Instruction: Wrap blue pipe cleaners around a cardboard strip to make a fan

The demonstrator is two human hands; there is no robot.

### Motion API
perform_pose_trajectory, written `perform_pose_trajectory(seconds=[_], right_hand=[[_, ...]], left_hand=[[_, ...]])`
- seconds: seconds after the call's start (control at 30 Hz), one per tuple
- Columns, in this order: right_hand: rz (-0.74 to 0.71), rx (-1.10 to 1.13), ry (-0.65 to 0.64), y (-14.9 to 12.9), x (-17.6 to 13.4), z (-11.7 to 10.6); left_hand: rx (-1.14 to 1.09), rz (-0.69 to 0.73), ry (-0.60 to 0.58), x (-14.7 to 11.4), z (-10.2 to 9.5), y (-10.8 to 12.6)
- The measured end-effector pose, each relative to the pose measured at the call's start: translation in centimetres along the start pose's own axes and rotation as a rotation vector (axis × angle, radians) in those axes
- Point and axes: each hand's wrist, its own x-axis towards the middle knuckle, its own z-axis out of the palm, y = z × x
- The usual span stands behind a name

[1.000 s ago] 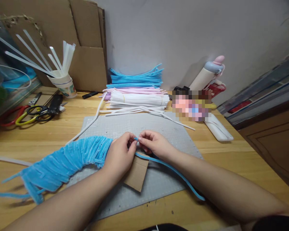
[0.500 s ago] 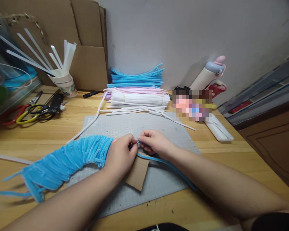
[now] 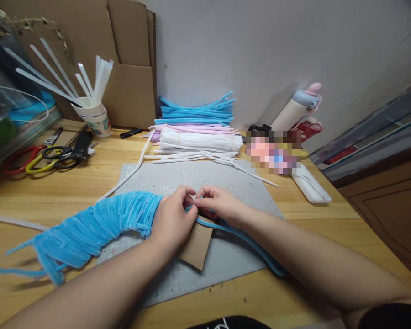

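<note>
A cardboard strip (image 3: 197, 249) shows its bare end below my hands. Blue pipe cleaners are wound tightly along the rest, forming a curved blue fuzzy band (image 3: 99, 224) that stretches left with loose ends sticking out. My left hand (image 3: 173, 217) is closed around the strip at the edge of the windings, thumb and forefinger bent together. Close against it, my right hand (image 3: 221, 205) pinches blue pipe cleaner near the left fingertips; the exact pinch point is mostly hidden. A loose length of blue pipe cleaner (image 3: 236, 233) trails right beneath my right forearm.
Under the hands lies a grey cutting mat (image 3: 239, 256). Behind it are bundles of white (image 3: 195, 140) and blue pipe cleaners (image 3: 197, 111). Scissors (image 3: 55, 157) and a cup of white sticks (image 3: 97, 119) stand left. A bottle (image 3: 289, 112) and white case (image 3: 310, 185) are right.
The right fingers have shifted slightly and now overlap the left fingertips more. A bit of blue shows within the left finger loop. The wound band stays nearly in place.
</note>
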Motion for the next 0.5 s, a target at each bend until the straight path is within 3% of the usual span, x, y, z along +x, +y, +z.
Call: perform_pose_trajectory(seconds=[0.23, 0.5], right_hand=[[0.123, -0.045, -0.020, -1.0, -0.5, -0.3], [0.128, -0.105, -0.012, -1.5, -0.4, 0.1]], left_hand=[[-0.027, 0.002, 0.008, 0.1, 0.0, 0.1], [-0.024, -0.007, -0.012, 0.0, 0.1, -0.1]])
